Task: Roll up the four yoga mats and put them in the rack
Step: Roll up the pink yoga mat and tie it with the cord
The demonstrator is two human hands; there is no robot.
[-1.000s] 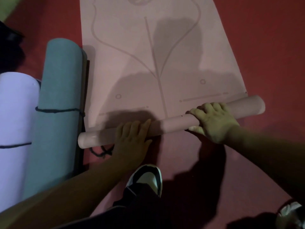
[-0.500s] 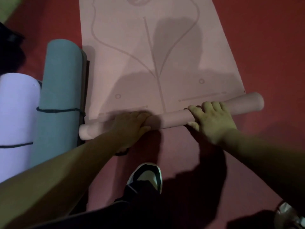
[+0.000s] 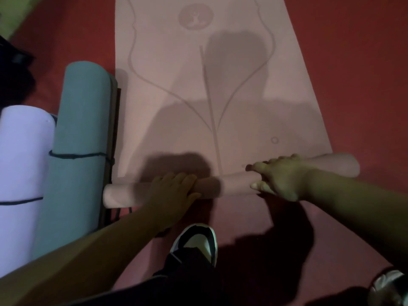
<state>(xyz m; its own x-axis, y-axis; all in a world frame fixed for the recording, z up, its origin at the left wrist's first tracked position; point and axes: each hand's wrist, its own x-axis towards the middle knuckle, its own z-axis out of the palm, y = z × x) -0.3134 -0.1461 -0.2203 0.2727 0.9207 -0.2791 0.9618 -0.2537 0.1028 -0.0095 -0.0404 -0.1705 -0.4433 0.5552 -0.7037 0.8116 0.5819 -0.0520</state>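
I see a dim, soft, grainy picture, lit from behind me, my shadow thrown forward across the pink mat (image 3: 198,96).

Floor (image 3: 353,62): red, matte surface, filling the view.
- Pink mat (image 3: 176,96): lies flat from centre to 12 o'clock, printed with curved lines and a round emblem; its near end is wound into a roll (image 3: 231,184) lying crosswise at centre.
- Teal mat (image 3: 81,129): rolled, at 9 o'clock, tied with a black cord (image 3: 75,155); a dark frame (image 3: 111,151) runs just beside it.
- Lavender mat (image 3: 22,162): rolled, touching the teal mat's outer side.
- Shoe (image 3: 198,241): black and white, at 6 o'clock.
- Second shoe (image 3: 386,286): at 5 o'clock, partly cut off.
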